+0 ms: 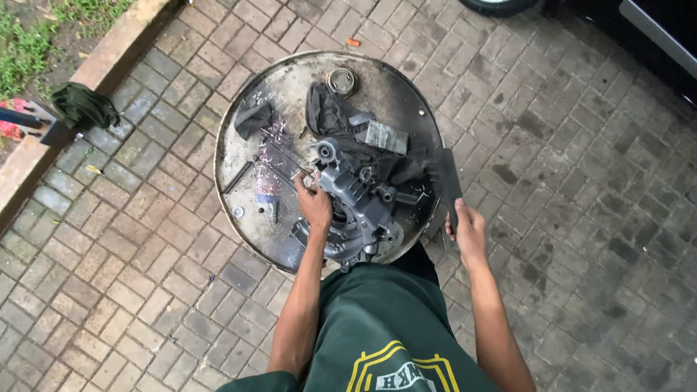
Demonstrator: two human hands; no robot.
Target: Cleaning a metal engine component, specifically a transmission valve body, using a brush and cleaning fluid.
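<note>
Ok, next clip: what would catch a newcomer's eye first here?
A grey engine casing sits on a round metal drum top in the middle of the brick paving, with the left hand resting on it. The right hand holds a dark flat brush at the drum's right edge.

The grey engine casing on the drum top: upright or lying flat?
Lying flat: the engine casing rests on its broad side on the drum top, left hand pressing on it.
</note>
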